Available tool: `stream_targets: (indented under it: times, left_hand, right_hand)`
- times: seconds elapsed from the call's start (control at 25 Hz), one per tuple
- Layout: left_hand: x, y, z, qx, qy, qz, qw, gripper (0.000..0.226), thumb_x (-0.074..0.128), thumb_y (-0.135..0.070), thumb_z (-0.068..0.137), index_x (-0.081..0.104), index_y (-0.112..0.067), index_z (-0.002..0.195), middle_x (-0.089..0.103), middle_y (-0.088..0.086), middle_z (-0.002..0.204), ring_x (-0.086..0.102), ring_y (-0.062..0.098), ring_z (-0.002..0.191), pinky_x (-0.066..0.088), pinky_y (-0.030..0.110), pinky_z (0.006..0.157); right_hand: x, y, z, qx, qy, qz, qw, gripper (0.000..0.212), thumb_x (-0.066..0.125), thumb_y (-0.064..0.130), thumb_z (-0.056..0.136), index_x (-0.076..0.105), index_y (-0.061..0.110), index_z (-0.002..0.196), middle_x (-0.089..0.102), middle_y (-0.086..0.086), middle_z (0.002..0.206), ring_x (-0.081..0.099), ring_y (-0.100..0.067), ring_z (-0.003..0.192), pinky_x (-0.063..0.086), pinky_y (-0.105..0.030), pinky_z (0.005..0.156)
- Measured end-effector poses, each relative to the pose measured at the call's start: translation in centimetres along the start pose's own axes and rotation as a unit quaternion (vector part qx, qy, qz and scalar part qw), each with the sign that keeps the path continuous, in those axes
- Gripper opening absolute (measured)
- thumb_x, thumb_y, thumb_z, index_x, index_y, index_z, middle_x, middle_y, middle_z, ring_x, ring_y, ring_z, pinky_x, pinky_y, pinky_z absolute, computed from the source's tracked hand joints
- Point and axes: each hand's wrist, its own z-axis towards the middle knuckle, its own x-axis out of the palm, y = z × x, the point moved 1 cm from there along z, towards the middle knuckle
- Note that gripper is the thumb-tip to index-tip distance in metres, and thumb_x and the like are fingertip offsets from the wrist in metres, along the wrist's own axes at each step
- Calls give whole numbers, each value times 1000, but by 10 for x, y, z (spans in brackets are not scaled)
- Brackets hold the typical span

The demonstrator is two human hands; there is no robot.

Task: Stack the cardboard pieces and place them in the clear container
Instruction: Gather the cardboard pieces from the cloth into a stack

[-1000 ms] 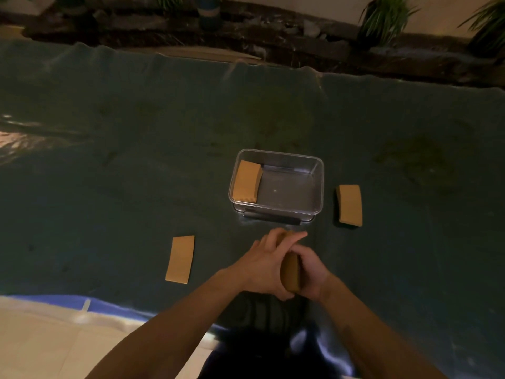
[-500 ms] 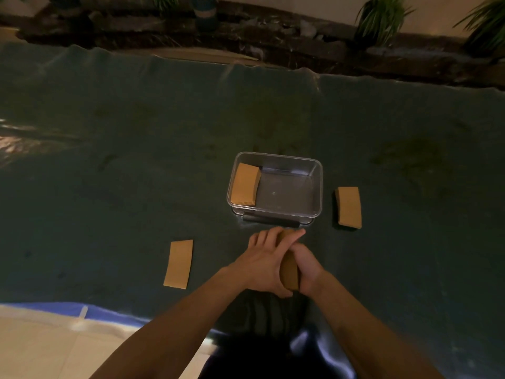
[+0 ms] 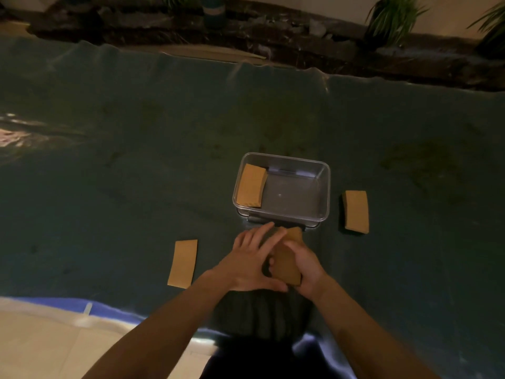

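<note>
A stack of brown cardboard pieces (image 3: pixel 285 259) is held between both hands just in front of the clear container (image 3: pixel 322 203). My left hand (image 3: pixel 247 258) presses against the stack's left side, fingers stretched forward. My right hand (image 3: pixel 306 265) grips its right side. Inside the container, a cardboard stack (image 3: pixel 250 186) leans against the left wall. Another cardboard stack (image 3: pixel 356 211) lies on the mat to the container's right. A single flat cardboard piece (image 3: pixel 183 263) lies on the mat to the left of my hands.
Everything sits on a dark green mat (image 3: pixel 136 160) spread over the floor. Its near edge shows blue over pale tiles (image 3: pixel 41 343) at the lower left. A dark stone ledge with potted plants (image 3: pixel 393 17) runs along the far side.
Both hands have moved slightly forward with the stack, towards the container. The stack has tilted so more of its broad face shows.
</note>
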Motion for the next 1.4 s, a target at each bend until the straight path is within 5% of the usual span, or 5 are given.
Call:
stream_targets:
  times: [0.36, 0.88, 1.04, 1.2, 1.4]
  left_hand:
    - [-8, 129, -78, -511, -96, -1, 854, 63, 51, -46, 96, 33, -8, 144, 40, 20, 136, 43, 41, 126, 45, 55, 96]
    - [-8, 122, -60, -553, -129, -130, 813, 42, 60, -24, 93, 54, -11, 132, 51, 22, 131, 50, 42, 122, 44, 48, 97]
    - [-34, 96, -32, -445, -93, -303, 837, 12, 63, -11, 94, 70, -7, 103, 70, 20, 96, 71, 22, 85, 49, 28, 67]
    - [-52, 39, -7, -293, 24, -572, 766, 4, 69, -17, 91, 72, -19, 92, 69, -4, 75, 59, 9, 65, 41, 25, 62]
    - [-46, -7, 23, -243, 5, -518, 820, 16, 79, -13, 81, 66, -19, 89, 70, -10, 69, 62, 5, 64, 43, 21, 58]
  right_hand:
    - [-12, 18, 3, 6, -7, 40, 999, 24, 54, 25, 97, 59, 31, 121, 71, -13, 80, 65, -25, 66, 55, -42, 68]
    - [-18, 28, 7, -10, -29, 32, 999, 22, 55, 28, 97, 55, 27, 120, 70, -14, 88, 66, -25, 70, 54, -44, 71]
    - [-15, 27, 5, -18, -20, -2, 1000, 28, 58, 30, 96, 52, 25, 123, 69, -15, 94, 65, -26, 73, 54, -45, 74]
    - [-8, 29, 2, -26, -21, -94, 995, 47, 69, 44, 84, 55, 31, 128, 69, -13, 108, 67, -29, 89, 54, -49, 85]
    - [-8, 31, -6, 17, 19, -124, 992, 55, 59, 68, 81, 55, 41, 129, 64, -12, 123, 64, -33, 109, 57, -45, 77]
